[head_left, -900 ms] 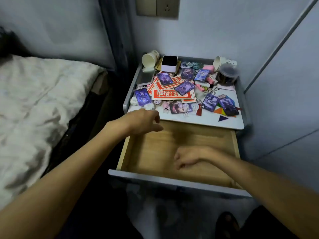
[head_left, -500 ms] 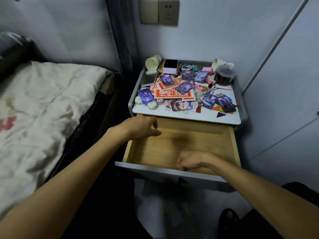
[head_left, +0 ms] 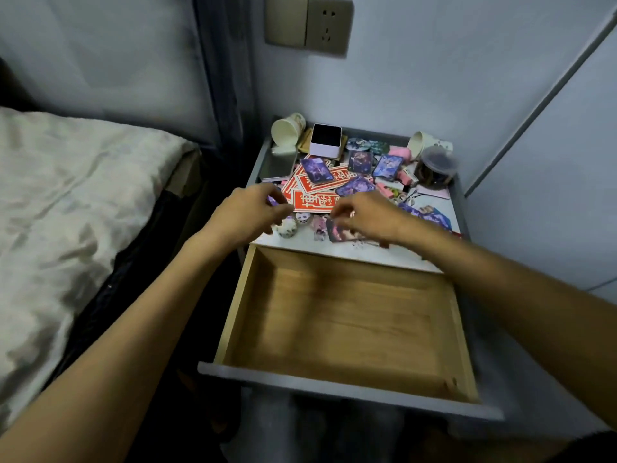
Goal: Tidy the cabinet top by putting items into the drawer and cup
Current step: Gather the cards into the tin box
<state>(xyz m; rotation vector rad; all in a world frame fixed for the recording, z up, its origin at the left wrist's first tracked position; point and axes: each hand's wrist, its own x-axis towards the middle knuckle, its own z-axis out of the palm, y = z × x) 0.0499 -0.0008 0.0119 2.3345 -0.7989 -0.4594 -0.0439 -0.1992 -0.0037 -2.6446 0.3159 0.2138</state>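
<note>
left hand (head_left: 247,212): being held over the surface's (head_left: 300,241) left front edge, fingers curled; grip cannot be told
right hand (head_left: 367,213): being held over a photo card (head_left: 347,234), fingers curled; grip cannot be told
drawer (head_left: 340,322): being shown pulled out, lower centre of frame
cup (head_left: 287,130): being seen tipped over, surface's upper-left corner
cards (head_left: 317,170): being seen scattered mid-surface

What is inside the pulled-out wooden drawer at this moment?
Only bare wood shows inside the light wooden drawer; nothing lies on its visible floor. Any part further back is hidden under the white cabinet top, and the right forearm covers its back right corner.
</note>
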